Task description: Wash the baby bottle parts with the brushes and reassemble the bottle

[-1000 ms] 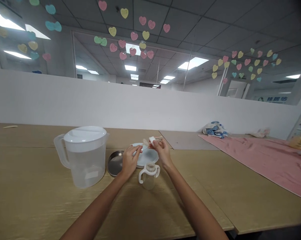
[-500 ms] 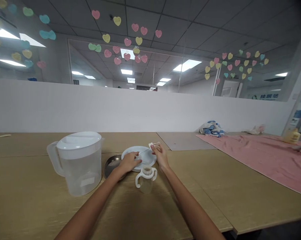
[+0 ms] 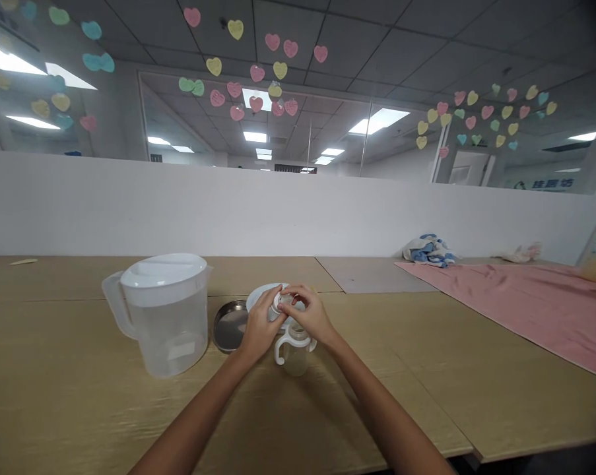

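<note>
My left hand [image 3: 260, 324] and my right hand [image 3: 312, 315] meet above a white plate [image 3: 256, 295]. Their fingers are closed around a small white baby bottle top [image 3: 276, 302], mostly covered by the fingertips; its exact shape cannot be made out. Just below my hands, the clear baby bottle [image 3: 296, 363] stands upright and uncapped on the table, with a white two-handled collar around its neck. My hands hide much of the plate. Beside my left hand lies a round, shallow metal dish [image 3: 230, 328].
A large translucent pitcher [image 3: 170, 323] with a white lid stands to the left. On the right a pink cloth [image 3: 505, 303] covers part of the wooden table [image 3: 377, 396]. A crumpled blue and white cloth [image 3: 429, 251] lies near the low white wall [image 3: 278, 214].
My right hand has moved left and my left hand has lifted from the plate, so both now come together on the white top. The view has shifted slightly.
</note>
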{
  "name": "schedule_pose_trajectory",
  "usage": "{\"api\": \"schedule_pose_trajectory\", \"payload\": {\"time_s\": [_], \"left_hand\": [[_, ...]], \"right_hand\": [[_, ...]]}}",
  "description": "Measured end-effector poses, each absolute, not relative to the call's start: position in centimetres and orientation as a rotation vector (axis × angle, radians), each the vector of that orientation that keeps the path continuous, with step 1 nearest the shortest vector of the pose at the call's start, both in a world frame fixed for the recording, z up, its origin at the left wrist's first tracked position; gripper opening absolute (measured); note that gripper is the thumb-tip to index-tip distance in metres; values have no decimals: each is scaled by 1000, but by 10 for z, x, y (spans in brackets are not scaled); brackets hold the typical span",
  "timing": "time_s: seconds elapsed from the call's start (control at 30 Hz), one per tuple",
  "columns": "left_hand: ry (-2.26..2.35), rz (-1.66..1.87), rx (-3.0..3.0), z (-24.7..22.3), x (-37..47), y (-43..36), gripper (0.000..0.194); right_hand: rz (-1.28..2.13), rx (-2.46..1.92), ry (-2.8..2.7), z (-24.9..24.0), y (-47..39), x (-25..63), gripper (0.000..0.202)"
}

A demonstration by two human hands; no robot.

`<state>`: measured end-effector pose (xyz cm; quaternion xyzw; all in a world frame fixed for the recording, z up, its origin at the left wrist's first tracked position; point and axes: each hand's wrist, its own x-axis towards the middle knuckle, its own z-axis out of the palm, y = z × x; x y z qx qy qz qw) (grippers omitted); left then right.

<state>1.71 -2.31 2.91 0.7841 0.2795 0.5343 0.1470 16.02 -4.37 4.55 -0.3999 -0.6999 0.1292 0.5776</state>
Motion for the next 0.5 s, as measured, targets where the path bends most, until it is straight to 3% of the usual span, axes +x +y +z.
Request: {"api": "schedule_pose_trajectory", "payload": {"time_s": [0.5], "left_hand": [[884, 1606, 2382, 18, 9, -21, 40]], "right_hand": [[-124, -1040, -1848, 44, -53, 159, 17]]}}
